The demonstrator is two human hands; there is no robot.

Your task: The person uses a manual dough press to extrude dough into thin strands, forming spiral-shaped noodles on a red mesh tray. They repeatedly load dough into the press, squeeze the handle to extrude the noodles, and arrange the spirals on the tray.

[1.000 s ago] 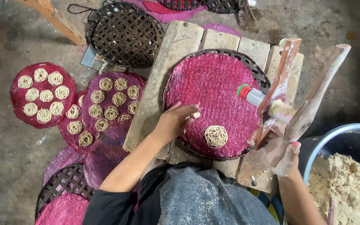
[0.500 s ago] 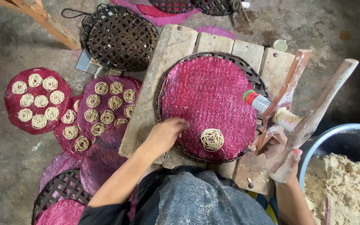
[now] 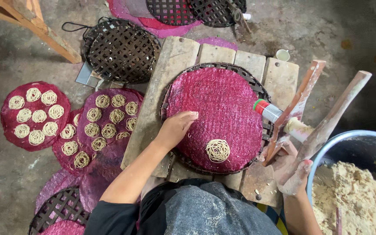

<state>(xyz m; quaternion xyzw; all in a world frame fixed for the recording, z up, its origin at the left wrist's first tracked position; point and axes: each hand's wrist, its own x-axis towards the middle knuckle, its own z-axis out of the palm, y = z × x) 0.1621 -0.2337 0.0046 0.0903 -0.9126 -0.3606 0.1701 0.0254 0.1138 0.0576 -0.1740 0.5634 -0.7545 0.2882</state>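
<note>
My left hand (image 3: 176,127) rests palm down on the left edge of a round pink woven mat (image 3: 223,104), fingers together, holding nothing. The mat lies on a dark woven tray (image 3: 257,89) set on a low wooden plank table (image 3: 177,56). One small coil of pale noodles (image 3: 218,150) sits near the mat's front edge. My right hand (image 3: 296,173), dusted with flour, grips the lower end of a wooden lever press (image 3: 327,122) whose two handles slant up to the right. A metal cylinder with a red-green end (image 3: 267,110) sticks out of the press toward the mat.
On the floor to the left lie pink mats filled with several noodle coils (image 3: 35,116) (image 3: 109,117). Bare dark woven trays (image 3: 120,50) (image 3: 57,209) sit at the back and at the lower left. A blue-rimmed tub of crumbly dough (image 3: 357,196) stands at the right. A small white cup (image 3: 282,55) sits behind the table.
My left hand slid left and toward me across the pink mat, from near the coil to the mat's left edge. The right hand stayed on the press.
</note>
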